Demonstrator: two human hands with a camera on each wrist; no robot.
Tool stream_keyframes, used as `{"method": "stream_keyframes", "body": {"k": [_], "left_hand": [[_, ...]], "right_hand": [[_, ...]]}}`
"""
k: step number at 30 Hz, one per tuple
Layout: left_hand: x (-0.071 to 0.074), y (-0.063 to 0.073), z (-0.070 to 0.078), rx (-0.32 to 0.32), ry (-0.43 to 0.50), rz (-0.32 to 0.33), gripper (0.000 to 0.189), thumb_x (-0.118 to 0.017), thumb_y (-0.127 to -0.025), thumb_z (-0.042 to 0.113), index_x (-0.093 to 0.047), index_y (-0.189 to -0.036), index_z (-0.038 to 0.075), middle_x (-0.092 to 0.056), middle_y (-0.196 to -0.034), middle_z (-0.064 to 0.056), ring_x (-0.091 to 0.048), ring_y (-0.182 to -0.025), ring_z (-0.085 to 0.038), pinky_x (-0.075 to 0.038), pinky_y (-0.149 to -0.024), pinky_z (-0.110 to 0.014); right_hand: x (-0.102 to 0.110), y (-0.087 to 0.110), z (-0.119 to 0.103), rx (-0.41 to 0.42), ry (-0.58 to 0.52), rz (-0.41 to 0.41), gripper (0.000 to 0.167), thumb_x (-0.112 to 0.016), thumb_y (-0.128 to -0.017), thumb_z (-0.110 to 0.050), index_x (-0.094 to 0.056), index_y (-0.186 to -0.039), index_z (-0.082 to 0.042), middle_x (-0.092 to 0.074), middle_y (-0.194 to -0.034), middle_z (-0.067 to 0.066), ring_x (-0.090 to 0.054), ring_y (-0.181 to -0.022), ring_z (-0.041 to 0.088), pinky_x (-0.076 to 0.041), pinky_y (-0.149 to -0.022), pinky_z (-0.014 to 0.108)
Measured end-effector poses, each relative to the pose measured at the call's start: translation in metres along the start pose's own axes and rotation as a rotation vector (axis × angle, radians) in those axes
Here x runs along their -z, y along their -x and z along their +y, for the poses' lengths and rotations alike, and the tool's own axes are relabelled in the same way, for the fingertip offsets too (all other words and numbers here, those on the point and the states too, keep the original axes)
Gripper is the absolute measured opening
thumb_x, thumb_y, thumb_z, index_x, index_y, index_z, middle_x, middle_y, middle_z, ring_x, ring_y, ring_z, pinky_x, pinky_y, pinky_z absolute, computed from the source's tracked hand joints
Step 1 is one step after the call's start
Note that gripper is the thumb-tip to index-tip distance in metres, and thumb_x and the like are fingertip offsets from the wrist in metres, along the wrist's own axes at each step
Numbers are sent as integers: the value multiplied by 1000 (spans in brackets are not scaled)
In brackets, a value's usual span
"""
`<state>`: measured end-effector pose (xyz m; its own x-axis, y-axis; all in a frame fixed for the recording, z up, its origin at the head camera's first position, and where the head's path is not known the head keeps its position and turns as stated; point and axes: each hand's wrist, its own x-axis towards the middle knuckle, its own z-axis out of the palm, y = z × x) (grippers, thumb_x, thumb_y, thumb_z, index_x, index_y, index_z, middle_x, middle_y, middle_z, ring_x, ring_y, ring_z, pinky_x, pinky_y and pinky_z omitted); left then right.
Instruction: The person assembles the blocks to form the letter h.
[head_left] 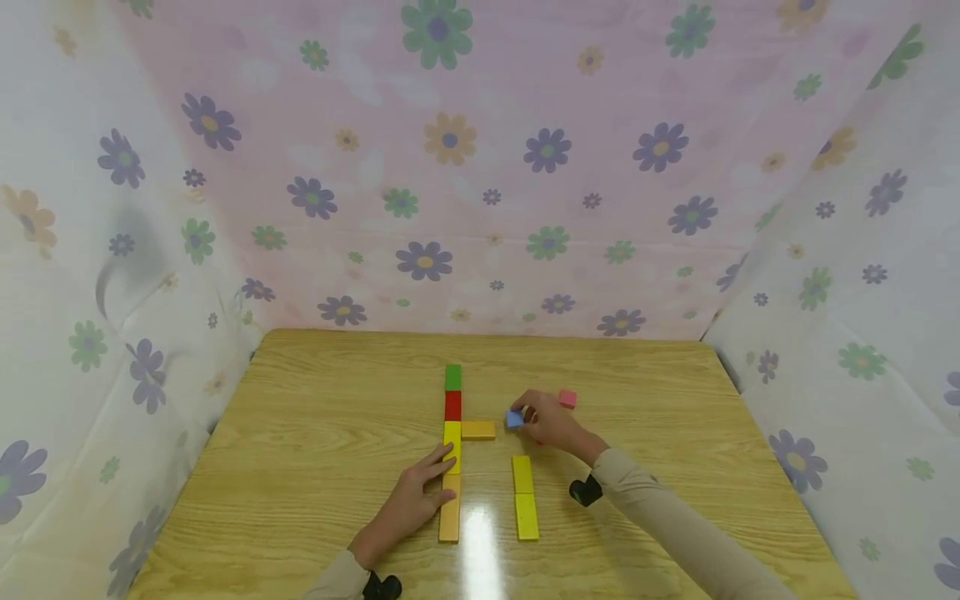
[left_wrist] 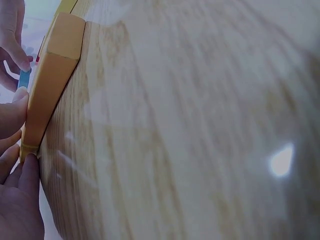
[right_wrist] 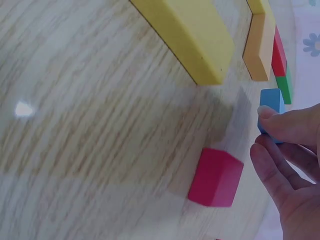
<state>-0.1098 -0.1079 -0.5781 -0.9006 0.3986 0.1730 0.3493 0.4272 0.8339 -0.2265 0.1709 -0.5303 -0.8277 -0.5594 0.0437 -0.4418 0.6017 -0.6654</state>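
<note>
My right hand (head_left: pixel 551 421) pinches a small blue block (head_left: pixel 513 419) between thumb and fingers, right of the orange crossing block (head_left: pixel 478 431). In the right wrist view the thumb lies on the blue block (right_wrist: pixel 270 107). My left hand (head_left: pixel 416 496) rests against a straight row of blocks, its fingers extended over the yellow block (head_left: pixel 452 435) and its thumb at the light orange block (head_left: pixel 449 521). Farther up the row lie a red block (head_left: pixel 453 406) and a green block (head_left: pixel 453 377). The orange crossing block sticks out rightward from the row's side.
Two yellow blocks (head_left: pixel 526 500) lie end to end right of the row. A pink block (head_left: pixel 567 399) sits beyond the right hand, and a pinkish-red block (right_wrist: pixel 216 177) is close below that hand. Flowered cloth (head_left: pixel 495 167) surrounds the wooden table (head_left: pixel 315 433) on three sides.
</note>
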Motion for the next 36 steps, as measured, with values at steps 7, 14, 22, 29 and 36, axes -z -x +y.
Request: {"method": "stream_keyframes", "body": {"k": [7,14,22,29,36], "left_hand": [[-1,1,1,19,15,-10,51,-68,-87,14,-52,-131,-6,-37,-148,-13,-31,-136,-33,-34,-103,-50],[-1,1,2,5,-4,2,51,-69,-86,13,-53,-131,-6,-38,-147,-13,-32,-135,-34,-35,-102,-50],[-1,2,1,16,4,-5,51,-68,-87,15,-52,-131,-5,-37,-148,-12,-31,-135,-33,-36,-102,-49],[-3,2,-3,-8,14,3,52,-67,-87,18,-52,-131,-6,-38,-147,-15,-31,-135,-36,-36,-102,-48],[-1,1,-2,46,31,-11,52,-67,-88,18,-52,-133,-3,-36,-149,-8,-28,-137,-30,-34,-104,-47]], "right_hand": [[-9,3,-4,31,9,-26,26,-72,-79,4,-66,-104,2,-62,-94,9,-58,-78,18,-52,-67,27],[-18,3,-5,-9,-13,-44,26,-73,-80,2,-66,-104,-1,-61,-95,6,-57,-79,15,-52,-68,27],[-25,2,-5,3,-24,-5,26,-75,-78,1,-67,-103,1,-60,-92,6,-57,-77,15,-52,-66,25],[-24,2,-8,-5,-4,-19,27,-74,-80,-1,-66,-105,0,-58,-94,5,-54,-78,15,-50,-67,24],[-22,1,-10,-11,-28,-50,28,-74,-81,-3,-65,-107,0,-57,-96,6,-54,-79,15,-50,-68,25]]}}
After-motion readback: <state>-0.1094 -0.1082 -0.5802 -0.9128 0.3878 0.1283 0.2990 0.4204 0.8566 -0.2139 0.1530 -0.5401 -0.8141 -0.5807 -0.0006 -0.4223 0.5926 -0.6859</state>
